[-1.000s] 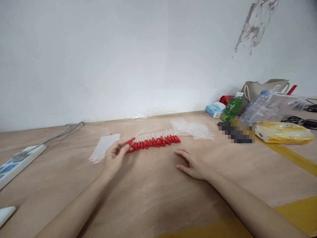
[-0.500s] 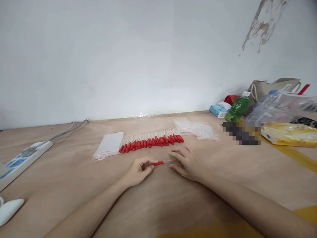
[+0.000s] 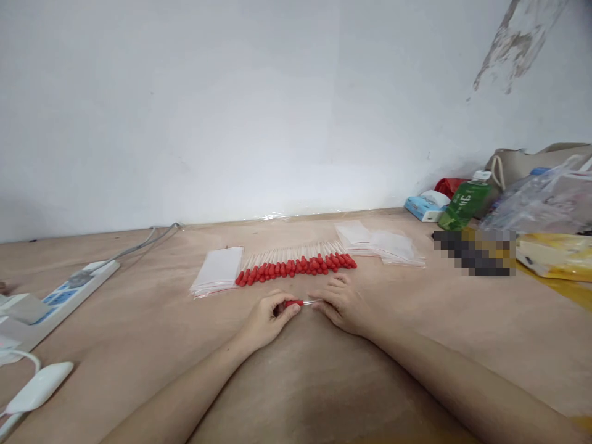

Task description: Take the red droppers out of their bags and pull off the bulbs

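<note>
Pinching the red bulb (image 3: 293, 303), the left hand (image 3: 272, 314) holds the dropper (image 3: 300, 303) before a row of others (image 3: 292, 266); fingertips of the right hand (image 3: 342, 305) grip its clear tube (image 3: 309, 303). Filmy bags (image 3: 216, 268) flank the row; white tissue (image 3: 435, 198) tops a blue pack (image 3: 417, 208).

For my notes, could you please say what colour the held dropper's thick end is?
The dropper's thick end is red, seen best in the head view, at the left hand.
</note>
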Tool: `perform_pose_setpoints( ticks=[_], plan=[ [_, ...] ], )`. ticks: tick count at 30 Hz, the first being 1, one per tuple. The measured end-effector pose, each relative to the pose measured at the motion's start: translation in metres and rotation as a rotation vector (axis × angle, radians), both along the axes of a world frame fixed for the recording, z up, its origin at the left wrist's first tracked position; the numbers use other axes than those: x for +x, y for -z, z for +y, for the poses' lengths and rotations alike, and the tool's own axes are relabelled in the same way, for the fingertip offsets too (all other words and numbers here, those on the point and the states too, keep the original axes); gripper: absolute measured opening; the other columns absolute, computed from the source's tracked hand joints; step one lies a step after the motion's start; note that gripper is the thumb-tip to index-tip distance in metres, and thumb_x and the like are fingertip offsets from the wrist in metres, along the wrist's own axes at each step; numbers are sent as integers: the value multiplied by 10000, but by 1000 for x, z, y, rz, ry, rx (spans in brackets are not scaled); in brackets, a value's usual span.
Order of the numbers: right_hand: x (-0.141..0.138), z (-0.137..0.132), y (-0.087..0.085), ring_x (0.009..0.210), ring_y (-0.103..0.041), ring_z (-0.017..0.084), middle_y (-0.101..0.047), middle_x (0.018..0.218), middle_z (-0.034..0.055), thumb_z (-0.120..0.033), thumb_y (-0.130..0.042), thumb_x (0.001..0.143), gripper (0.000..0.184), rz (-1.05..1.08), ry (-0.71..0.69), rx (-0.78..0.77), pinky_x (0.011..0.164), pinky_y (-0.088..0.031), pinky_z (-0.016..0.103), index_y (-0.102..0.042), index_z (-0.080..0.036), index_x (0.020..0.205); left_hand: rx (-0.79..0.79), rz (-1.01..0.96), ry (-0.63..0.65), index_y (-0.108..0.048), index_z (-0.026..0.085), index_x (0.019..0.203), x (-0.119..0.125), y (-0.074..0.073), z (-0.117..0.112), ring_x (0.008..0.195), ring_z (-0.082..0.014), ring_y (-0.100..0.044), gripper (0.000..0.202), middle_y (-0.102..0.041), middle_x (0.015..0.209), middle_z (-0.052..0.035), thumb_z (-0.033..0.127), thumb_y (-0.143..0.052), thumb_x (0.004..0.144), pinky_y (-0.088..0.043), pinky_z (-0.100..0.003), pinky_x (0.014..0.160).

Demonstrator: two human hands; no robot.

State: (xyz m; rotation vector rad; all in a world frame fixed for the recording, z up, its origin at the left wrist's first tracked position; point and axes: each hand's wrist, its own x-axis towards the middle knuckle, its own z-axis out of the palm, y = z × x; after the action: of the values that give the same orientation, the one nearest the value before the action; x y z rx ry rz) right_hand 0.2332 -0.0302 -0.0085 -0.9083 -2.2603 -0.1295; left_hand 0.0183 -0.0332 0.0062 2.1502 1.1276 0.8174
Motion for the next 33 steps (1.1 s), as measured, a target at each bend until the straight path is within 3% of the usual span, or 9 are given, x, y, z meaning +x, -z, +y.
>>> perform_pose_setpoints(
  ticks=[6,33],
  plan=[
    [2,-3,-3,700,-480,141,-592,639,12,-284,-449,865,246,-52,22,25,830,-296,358,-637,-212,724,75,30,-1,-639,191,828,1,1,2,733,-159,-542,207,-606,797,-45,329,-485,842,-416,-278,671],
    [6,-5,-5,651,-409,122,-538,539,-23,-232,-484,830,230,-10,-37,62,823,-257,357,-570,-189,622,79,62,22,-576,160,696,-8,-2,2,679,-133,-517,199,-559,689,-11,230,-464,844,-382,-240,630]
  ],
)
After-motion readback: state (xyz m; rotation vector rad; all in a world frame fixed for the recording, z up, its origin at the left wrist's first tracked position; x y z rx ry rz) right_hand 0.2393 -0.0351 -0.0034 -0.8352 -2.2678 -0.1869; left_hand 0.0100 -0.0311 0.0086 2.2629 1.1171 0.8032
